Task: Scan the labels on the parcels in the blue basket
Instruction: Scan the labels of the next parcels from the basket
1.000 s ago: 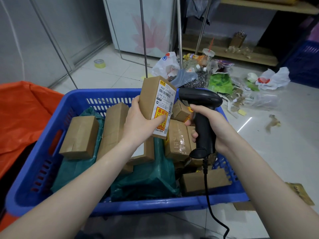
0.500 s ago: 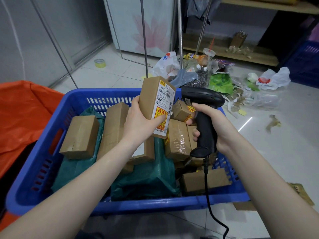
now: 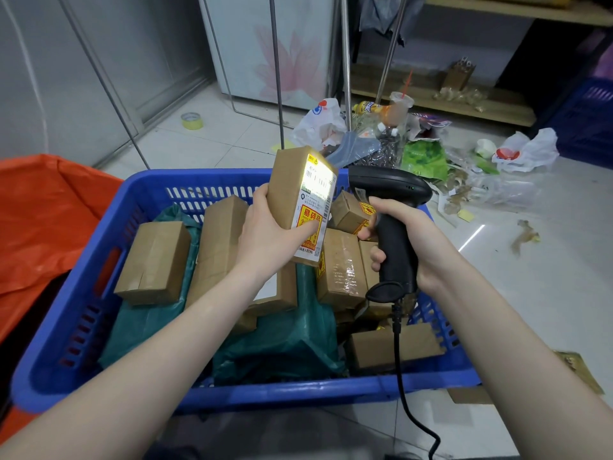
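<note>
White glare now covers the label (image 3: 316,184) of the box (image 3: 288,190) gripped by the left hand (image 3: 268,234); the right hand (image 3: 408,227) clasps the scanner (image 3: 391,207), apparently firing: a scan seems underway.

Pale tiled floor (image 3: 547,293), wooden shelf (image 3: 431,97), scattered litter (image 3: 414,144)

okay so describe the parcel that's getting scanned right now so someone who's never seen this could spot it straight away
Start at the blue basket full of brown boxes and green bags. Above its far half, the left hand holds one brown box upright beside the black scanner in the right hand. It is the only parcel lifted clear of the pile, and its white label glows brightly.
</note>
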Motion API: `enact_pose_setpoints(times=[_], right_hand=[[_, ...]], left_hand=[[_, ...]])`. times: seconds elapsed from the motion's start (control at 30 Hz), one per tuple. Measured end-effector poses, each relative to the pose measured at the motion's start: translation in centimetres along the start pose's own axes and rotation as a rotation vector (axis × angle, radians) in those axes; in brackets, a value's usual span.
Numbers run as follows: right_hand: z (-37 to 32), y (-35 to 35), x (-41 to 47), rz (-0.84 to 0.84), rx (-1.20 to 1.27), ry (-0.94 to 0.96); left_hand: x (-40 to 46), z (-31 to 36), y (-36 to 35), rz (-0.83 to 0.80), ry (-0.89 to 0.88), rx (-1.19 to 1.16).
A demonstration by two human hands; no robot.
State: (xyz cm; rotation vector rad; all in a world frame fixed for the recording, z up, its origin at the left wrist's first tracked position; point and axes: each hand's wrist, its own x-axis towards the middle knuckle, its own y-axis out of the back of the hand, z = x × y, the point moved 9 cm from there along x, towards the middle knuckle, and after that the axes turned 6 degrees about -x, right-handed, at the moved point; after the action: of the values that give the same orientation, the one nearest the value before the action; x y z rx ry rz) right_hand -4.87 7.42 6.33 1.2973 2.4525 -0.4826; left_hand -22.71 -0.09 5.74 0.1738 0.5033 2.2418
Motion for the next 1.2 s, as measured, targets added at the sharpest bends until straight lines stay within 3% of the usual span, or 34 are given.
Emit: enact_pose_setpoints(times=[0.8, 0.97, 1.2], right_hand=[[0.0, -0.6, 0.2, -0.027, -0.107, 0.029], [0.4, -1.8, 0.8, -0.037, -0.136, 0.036], [2.2, -4.0, 2.7, 0.038, -0.099, -0.009]], left_hand=[[0.3, -0.4, 0.2, 0.000, 0.049, 0.017], [0.4, -0.4, 0.8, -0.054, 0.078, 0.095], [1.2, -2.4, 3.8, -0.105, 0.166, 0.023]])
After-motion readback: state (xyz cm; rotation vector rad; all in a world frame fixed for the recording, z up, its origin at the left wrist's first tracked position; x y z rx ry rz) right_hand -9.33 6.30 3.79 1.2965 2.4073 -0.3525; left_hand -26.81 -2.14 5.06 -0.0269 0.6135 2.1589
